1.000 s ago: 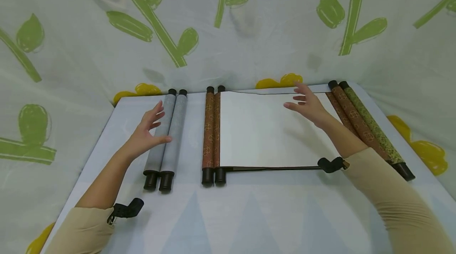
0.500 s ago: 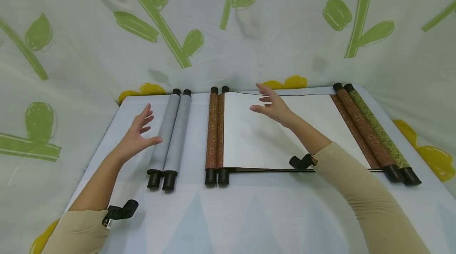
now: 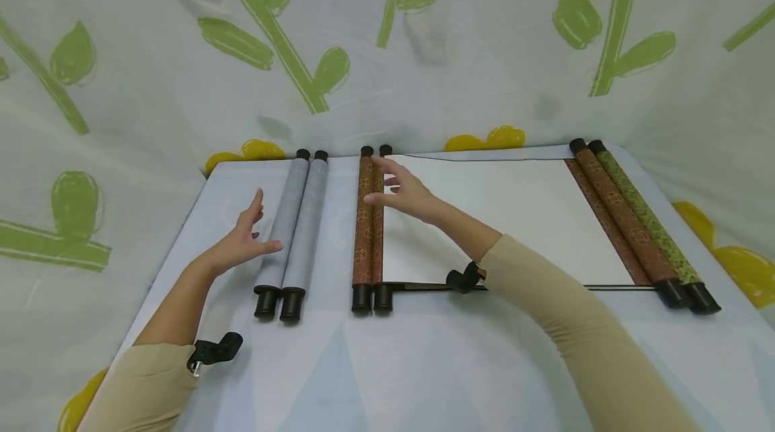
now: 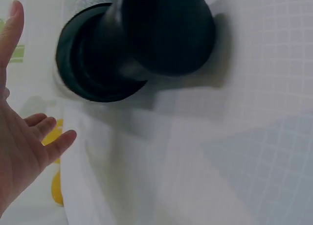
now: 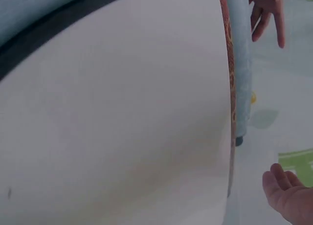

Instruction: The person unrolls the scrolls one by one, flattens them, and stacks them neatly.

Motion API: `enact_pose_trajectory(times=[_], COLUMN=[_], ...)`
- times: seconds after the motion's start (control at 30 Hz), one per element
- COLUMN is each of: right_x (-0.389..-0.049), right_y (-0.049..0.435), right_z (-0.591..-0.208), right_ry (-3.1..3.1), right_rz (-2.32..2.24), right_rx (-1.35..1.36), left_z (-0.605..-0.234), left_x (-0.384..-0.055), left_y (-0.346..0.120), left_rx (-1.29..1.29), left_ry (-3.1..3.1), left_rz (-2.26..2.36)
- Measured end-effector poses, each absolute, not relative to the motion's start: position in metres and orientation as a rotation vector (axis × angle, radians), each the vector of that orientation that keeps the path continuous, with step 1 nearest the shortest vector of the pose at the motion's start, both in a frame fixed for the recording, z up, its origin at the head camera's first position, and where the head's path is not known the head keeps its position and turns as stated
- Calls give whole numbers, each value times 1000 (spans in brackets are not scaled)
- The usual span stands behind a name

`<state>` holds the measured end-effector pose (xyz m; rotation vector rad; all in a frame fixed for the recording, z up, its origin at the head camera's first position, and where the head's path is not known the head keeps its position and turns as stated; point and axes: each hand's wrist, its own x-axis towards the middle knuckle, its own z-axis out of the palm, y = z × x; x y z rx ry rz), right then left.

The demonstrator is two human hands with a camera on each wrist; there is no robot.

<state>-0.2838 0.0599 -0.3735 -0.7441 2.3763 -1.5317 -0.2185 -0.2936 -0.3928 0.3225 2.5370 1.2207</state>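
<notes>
My left hand (image 3: pixel 242 242), fingers spread and thumb out, is over the left one of two grey rolled scrolls (image 3: pixel 307 217), holding nothing. In the left wrist view a black end knob (image 4: pixel 166 34) lies beside the left hand (image 4: pixel 24 146). My right hand (image 3: pixel 410 195), fingers loosely bent and holding nothing, is above the left edge of an unrolled scroll's white sheet (image 3: pixel 502 217). Its fingertips overlap two brown flower-patterned rollers (image 3: pixel 362 243) with black ends. The right wrist view shows the right hand (image 5: pixel 288 195) at the lower right corner.
At the sheet's right side lie a brown patterned strip (image 3: pixel 605 217), a brown roller (image 3: pixel 630 223) and a green patterned roll (image 3: pixel 648 217) side by side. A pale cloth with blue triangles covers the table (image 3: pixel 424 365). Behind stands a leaf-print curtain (image 3: pixel 484 48).
My right hand has swept left across the white sheet, from its right part to the brown rollers at its left edge. The left hand has moved only slightly. The rolls stay in place.
</notes>
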Motion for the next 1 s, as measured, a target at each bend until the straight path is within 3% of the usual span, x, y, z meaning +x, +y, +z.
enact_pose_trajectory(times=[0.63, 1.0], right_x=[-256, -250], right_y=[-42, -66], right_z=[-403, -413], right_ry=[2133, 2017], right_rz=[-1411, -1480], right_rx=[-580, -393], left_z=[-410, -414], left_x=[-227, -221], left_y=[-289, -282], left_rx=[235, 239], left_ry=[2464, 2309], left_rz=[1256, 1334])
